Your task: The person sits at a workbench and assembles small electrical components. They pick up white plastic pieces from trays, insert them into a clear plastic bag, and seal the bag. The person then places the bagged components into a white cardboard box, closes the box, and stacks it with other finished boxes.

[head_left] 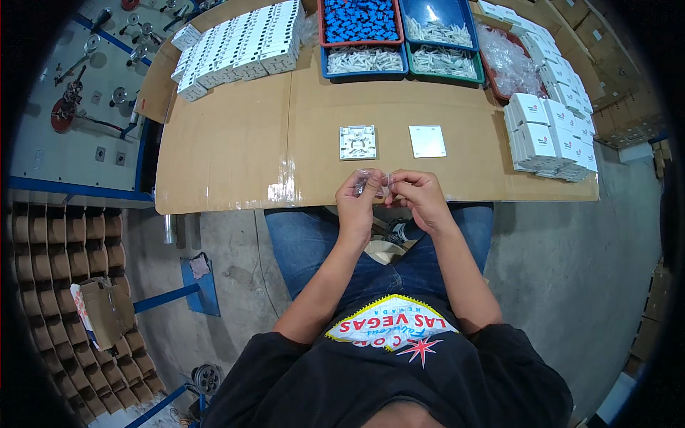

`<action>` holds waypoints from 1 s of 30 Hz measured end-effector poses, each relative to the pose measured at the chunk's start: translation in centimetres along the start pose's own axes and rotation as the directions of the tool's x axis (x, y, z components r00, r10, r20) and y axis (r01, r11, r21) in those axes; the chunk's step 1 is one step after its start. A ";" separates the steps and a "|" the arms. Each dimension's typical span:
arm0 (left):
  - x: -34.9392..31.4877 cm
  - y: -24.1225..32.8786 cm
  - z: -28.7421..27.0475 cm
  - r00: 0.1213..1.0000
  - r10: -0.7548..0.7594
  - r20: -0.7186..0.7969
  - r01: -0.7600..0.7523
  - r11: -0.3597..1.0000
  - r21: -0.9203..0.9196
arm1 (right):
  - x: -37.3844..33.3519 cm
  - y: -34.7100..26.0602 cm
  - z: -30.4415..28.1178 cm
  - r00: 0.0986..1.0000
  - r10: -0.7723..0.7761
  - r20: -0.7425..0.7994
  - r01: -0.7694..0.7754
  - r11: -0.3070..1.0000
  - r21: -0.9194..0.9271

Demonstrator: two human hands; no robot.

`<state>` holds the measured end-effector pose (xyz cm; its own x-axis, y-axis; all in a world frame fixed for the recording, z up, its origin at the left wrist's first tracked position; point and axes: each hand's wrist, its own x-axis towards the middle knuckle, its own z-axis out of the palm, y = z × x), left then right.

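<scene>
A small clear plastic bag (385,187), contents too unclear to tell, is pinched between nearly closed fingers of left hand (354,196) and right hand (422,197) at the table's (235,143) near edge, seemingly to steady limp film, white square frame (357,143) and white plate (427,141) being laid just beyond.

Looked fairly bright over the brown cardboard sheet (228,143), with streaky white glare near its front edge. Glinted on the clear, crinkled plastic film (362,178), soft in fine detail. Fell dimmer, softly shadowed, on the grey concrete floor (542,264). Bent straight edges outward and blackened toward the corners.
</scene>
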<state>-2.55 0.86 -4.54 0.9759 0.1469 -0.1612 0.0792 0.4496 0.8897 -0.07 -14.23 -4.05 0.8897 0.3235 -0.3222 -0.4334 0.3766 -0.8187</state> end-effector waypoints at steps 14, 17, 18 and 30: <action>0.0 0.7 0.4 1.000 -0.027 0.004 0.027 1.000 0.013 | 0.3 -0.3 -2.0 0.973 0.211 0.088 -0.219 0.972 0.090; 0.3 0.7 -0.4 0.999 0.039 0.031 -0.043 0.987 0.154 | 0.0 -0.7 -1.5 0.976 0.212 0.054 -0.215 0.975 0.051; 0.5 0.8 -0.5 0.996 0.074 0.041 -0.081 0.972 0.218 | 0.0 -0.8 -1.4 0.976 0.212 0.049 -0.214 0.976 0.038; 1.2 5.5 -2.0 0.756 0.384 0.530 -0.644 0.289 0.709 | -1.0 -2.3 0.2 0.988 -0.075 -0.133 0.007 0.892 -0.452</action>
<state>-1.38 5.24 -0.71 0.8760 -0.1836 0.4461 -0.4613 -0.5892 0.6634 0.03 -15.24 -1.77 0.9309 0.1762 -0.3199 -0.3153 -0.0542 -0.9474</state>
